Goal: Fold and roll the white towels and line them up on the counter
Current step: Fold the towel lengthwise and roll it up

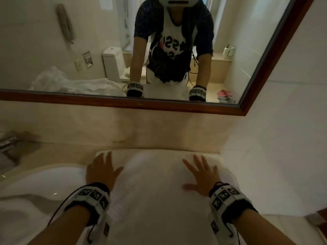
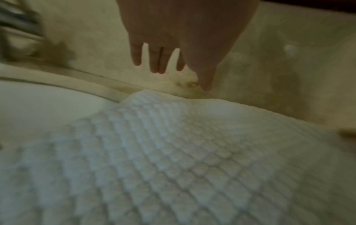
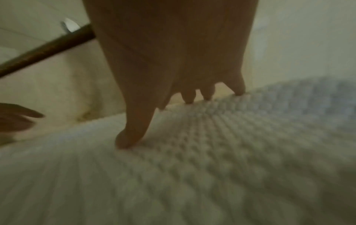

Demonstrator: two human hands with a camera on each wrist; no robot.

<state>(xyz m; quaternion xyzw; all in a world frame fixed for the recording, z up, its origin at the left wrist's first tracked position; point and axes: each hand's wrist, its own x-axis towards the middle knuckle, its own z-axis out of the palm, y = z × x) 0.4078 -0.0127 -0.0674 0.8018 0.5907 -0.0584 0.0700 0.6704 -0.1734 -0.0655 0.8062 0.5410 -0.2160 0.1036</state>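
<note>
Head view first: we see the white towel filling the lower centre of the frame, laid flat on the counter with its far edge just short of the back wall and its left side hanging over the sink at lower left. Its long axis appears to run from the bottom of the frame up toward the mirror, though the near end is cut off, so we cannot be sure. Our left hand lies spread on the towel's upper left corner, and our right hand lies spread, palm down, nearer the right side. We judge the task to be early: this towel is being smoothed flat, not yet rolled, and no finished rolls show on the counter. A loose white heap shows only in the mirror's left part.

Left wrist view: the left hand's fingers reach straight out, slightly apart, over the towel's far corner, which sits in mid-frame beside the sink rim. Whether they press the cloth here we cannot tell.

Right wrist view: the right hand's fingertips are splayed and press into the waffle weave, which fills the lower half of the frame.
</note>
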